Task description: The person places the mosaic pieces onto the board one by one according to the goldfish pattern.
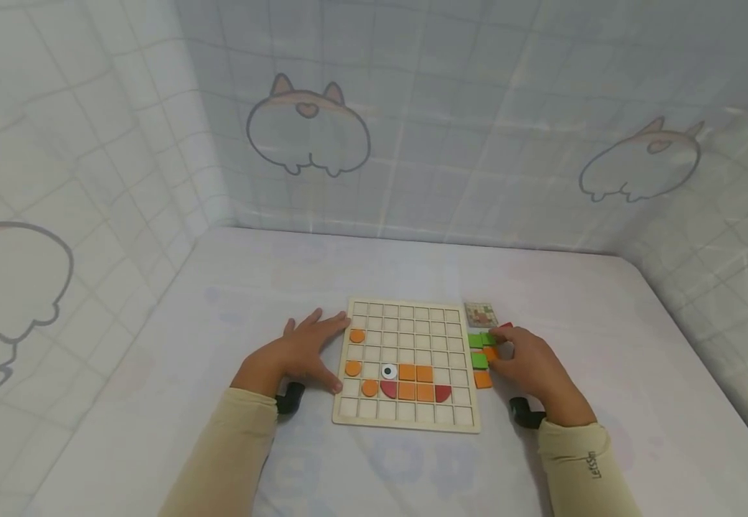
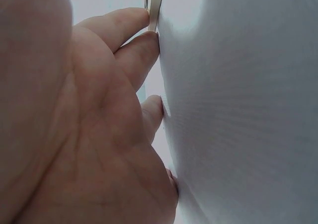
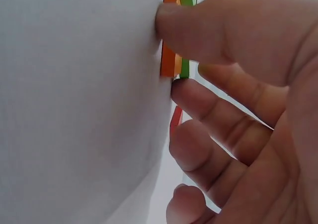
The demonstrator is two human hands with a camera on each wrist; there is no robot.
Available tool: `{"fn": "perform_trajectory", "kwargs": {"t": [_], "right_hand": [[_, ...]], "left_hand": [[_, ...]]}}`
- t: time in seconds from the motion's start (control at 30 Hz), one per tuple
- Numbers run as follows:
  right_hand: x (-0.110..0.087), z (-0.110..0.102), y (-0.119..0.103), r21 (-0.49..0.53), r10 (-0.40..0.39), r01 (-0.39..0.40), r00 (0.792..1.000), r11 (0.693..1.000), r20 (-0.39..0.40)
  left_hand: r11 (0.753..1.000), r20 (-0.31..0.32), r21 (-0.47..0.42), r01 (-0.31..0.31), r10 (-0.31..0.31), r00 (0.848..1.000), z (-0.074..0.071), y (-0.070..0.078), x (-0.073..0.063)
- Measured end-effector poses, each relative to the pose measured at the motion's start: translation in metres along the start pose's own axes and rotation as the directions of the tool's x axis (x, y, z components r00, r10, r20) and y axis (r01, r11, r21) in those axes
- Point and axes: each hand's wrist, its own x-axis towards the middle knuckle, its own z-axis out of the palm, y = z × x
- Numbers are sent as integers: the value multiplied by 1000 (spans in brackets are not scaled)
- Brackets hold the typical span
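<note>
A square wooden grid board lies flat on the table. My left hand spreads its fingers and thumb along the left edge; in the left wrist view, fingertips meet the board's edge. On the grid sit three orange discs, a white eye disc, several orange squares and two red rounded pieces. Beyond the right edge, my right hand reaches over loose green tiles and orange tiles. Its thumb and fingers stand apart around an orange tile.
A small patterned card lies by the board's upper right corner. Part of a red piece shows beside the right fingers. White-covered walls with cartoon prints rise behind and beside the table.
</note>
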Motion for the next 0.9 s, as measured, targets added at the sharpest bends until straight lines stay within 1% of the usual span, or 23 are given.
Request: {"fn": "perform_trajectory", "kwargs": {"t": [0.13, 0.33, 0.4, 0.47, 0.57, 0.63, 0.73, 0.83, 0.9], "right_hand": [[0, -1, 1, -24, -14, 13, 1000, 1000, -12], [-4, -7, -2, -107, 11, -12, 1000, 994, -6], [-7, -10, -6, -115, 21, -22, 1000, 993, -11], [-10, -10, -15, -100, 9, -10, 1000, 995, -11], [-12, -2, -40, -66, -58, 57, 998, 996, -9], [-11, 8, -61, -70, -132, 133, 991, 989, 11], [-6, 26, -92, -106, -229, 234, 972, 967, 52], [0, 40, -114, -143, -284, 296, 953, 944, 102], [3, 47, -123, -151, -313, 328, 943, 933, 116]], "left_hand": [[1000, -2, 3, -2, 2, 1000, 0, -1, 1], [1000, -1, -9, -7, 7, 1000, 0, -2, 1], [1000, 1, -11, -9, 9, 1000, -1, -2, 1], [1000, 5, -6, -7, 7, 1000, -1, -2, 1], [1000, 1, -4, -7, 7, 1000, 0, -2, 0], [1000, -1, -5, -1, 1, 1000, 1, -3, 0], [1000, 4, -19, -6, 6, 1000, 0, -4, -1], [1000, 12, -25, -13, 13, 1000, 0, -4, -1], [1000, 10, -23, -14, 14, 1000, -1, -4, -2]]}}
